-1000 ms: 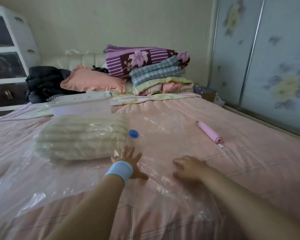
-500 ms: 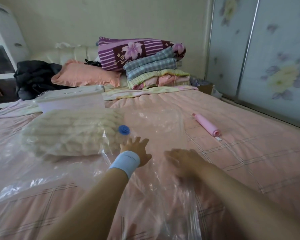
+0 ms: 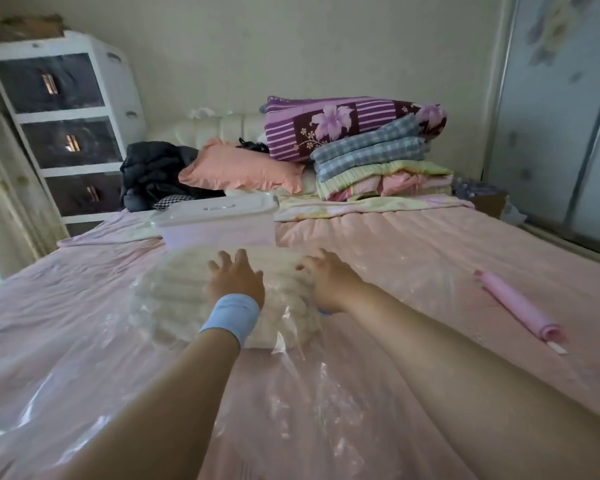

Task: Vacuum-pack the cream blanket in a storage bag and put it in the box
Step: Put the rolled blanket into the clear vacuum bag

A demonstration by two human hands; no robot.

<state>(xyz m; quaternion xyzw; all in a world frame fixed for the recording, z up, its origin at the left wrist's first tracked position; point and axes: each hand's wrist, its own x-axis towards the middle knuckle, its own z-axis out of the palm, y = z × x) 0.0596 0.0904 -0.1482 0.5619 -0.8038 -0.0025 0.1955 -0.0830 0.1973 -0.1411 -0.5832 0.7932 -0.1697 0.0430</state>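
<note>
**Pink bed, bagged blanket under both palms**

Pink checked bedding (image 3: 430, 244) fills the view, with a wardrobe to the right and white drawers (image 3: 66, 126) at the far left. The cream blanket (image 3: 174, 292) lies folded in the middle of the bed inside the clear bag (image 3: 66, 375), whose loose plastic spreads toward the person and out to the left.

The left hand (image 3: 236, 282), above a blue wristband (image 3: 231, 317), rests flat on the middle of the bundle with its fingers spread. The right hand (image 3: 329, 282) lies on the bundle's right end, fingers extended over the top. Neither hand grasps anything; both appear to press down through the plastic. A sliver of blue, likely the valve (image 3: 324, 311), peeks out under the right wrist.

The blanket's long axis runs left to right across the person. The box (image 3: 219, 223) sits just beyond it, straight ahead, with its lid on. Both hands are equally near, so any lift would go forward and away, and the lid would have to come off first. A pink roll (image 3: 520, 306) lies well apart to the right.

No brand, label or writing can be read.
</note>
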